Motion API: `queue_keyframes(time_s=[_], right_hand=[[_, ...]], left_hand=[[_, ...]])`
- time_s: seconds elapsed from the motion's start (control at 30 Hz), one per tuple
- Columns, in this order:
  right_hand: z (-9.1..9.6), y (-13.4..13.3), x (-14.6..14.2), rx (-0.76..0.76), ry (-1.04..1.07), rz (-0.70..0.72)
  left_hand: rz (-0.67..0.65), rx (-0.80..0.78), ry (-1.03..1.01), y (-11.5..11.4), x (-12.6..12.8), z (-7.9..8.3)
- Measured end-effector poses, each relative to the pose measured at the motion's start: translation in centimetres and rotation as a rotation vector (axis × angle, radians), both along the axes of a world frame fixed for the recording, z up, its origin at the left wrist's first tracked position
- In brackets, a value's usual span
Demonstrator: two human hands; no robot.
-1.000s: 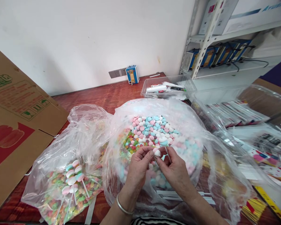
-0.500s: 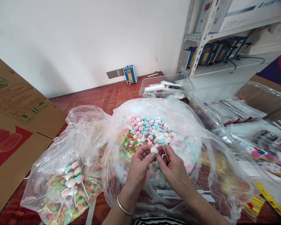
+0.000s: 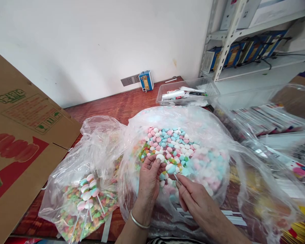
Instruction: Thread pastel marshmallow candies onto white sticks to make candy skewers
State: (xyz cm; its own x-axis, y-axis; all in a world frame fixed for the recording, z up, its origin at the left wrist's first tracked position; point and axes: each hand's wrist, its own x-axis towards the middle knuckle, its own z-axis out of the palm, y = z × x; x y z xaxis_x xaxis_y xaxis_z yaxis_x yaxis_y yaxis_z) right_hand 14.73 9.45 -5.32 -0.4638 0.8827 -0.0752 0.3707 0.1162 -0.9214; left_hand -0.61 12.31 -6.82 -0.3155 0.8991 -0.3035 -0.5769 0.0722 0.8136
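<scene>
My left hand reaches into a big clear plastic bag full of pink, blue and white heart-shaped candies, its fingertips pinched on a white candy. My right hand pinches a thin white stick that carries a white and a blue candy at its tip. The two hands are a few centimetres apart, above the bag's near side.
A second clear bag at left holds small mixed sweets and several finished candy sticks. Cardboard box far left. Clear tray of pens behind. Packaged cards in clear bins and a metal shelf right.
The hands have come apart: the right one drew back toward me with the stick and its candies, while the left one reached forward into the heap and pinched another white candy.
</scene>
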Motion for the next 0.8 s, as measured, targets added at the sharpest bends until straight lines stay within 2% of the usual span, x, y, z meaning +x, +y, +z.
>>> queue_keyframes(time_s=[0.23,0.6,0.8], right_hand=[[0.53,-0.18,-0.36,-0.052,0.082,-0.007],[0.87,-0.08,-0.33,-0.227,0.145,-0.05],[0.71,0.08,-0.29,-0.336,0.242,-0.041]], left_hand=[[-0.023,0.045,0.08,-0.44,0.19,-0.31],[-0.041,0.074,0.106,-0.62,0.5,-0.36],[-0.058,0.115,0.249,-0.68,0.45,-0.56]])
